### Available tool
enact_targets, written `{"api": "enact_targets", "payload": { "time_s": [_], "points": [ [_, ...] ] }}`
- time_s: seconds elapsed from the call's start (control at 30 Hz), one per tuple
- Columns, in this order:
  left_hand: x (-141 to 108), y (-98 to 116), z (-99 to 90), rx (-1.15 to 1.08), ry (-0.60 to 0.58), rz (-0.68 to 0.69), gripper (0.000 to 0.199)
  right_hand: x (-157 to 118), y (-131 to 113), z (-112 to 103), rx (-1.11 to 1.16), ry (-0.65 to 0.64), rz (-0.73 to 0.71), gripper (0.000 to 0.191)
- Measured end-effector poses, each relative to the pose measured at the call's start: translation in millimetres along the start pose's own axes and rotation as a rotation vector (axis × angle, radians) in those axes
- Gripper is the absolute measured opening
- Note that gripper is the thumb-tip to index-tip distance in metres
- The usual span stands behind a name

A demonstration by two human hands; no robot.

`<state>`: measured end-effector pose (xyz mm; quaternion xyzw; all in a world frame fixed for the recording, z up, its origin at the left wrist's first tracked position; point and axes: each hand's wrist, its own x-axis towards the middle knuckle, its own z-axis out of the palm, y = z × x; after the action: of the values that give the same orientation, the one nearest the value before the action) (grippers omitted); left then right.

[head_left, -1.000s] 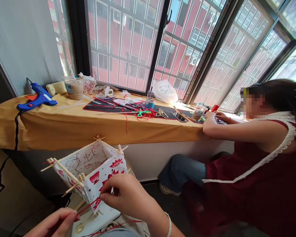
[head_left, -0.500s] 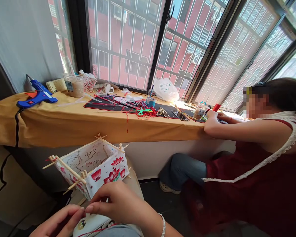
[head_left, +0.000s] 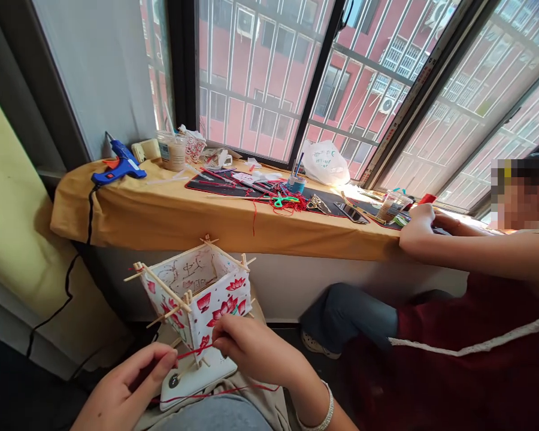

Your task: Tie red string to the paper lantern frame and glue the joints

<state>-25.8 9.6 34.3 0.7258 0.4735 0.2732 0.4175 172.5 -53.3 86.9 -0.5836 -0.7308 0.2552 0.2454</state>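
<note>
Now, your left hand (head_left: 128, 383) and right hand (head_left: 251, 350) pinch a red cord (head_left: 193, 353) between clenched fingers at a lotus-painted paper lantern (head_left: 195, 293), which stands on a white base (head_left: 197, 380) on your lap; its inked characters are too small to read.

Paper lantern (head_left: 193, 293) on its base (head_left: 206, 380)

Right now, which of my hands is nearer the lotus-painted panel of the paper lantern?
Your right hand is nearer, right at the lower edge of the lotus-painted panel. Your left hand is farther off, below and to the left of it.
</note>
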Motion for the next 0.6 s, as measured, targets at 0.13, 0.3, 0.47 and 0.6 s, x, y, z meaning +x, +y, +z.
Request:
{"api": "enact_targets", "payload": {
  "time_s": [0.13, 0.3, 0.47, 0.6],
  "points": [
    [-2.0, 11.6, -0.3, -0.085, -0.094, 0.002, 0.049, -1.7, 0.9, -1.2, 0.022, 0.006, 0.024, 0.008],
    [-3.0, 11.7, 0.4, -0.119, -0.06, 0.038, 0.041, 1.5, 1.1, 5.5, 0.074, -0.018, -0.014, 0.005],
    [-3.8, 7.1, -2.9, -0.119, -0.04, 0.049, 0.039, 1.5, 3.4, 9.8, 0.122, -0.003, -0.048, 0.015],
    [-3.8, 8.4, -2.7, -0.134, -0.045, 0.064, 0.038, 0.3, 2.5, 9.2, 0.145, 0.014, -0.019, 0.019]
  ]
}}
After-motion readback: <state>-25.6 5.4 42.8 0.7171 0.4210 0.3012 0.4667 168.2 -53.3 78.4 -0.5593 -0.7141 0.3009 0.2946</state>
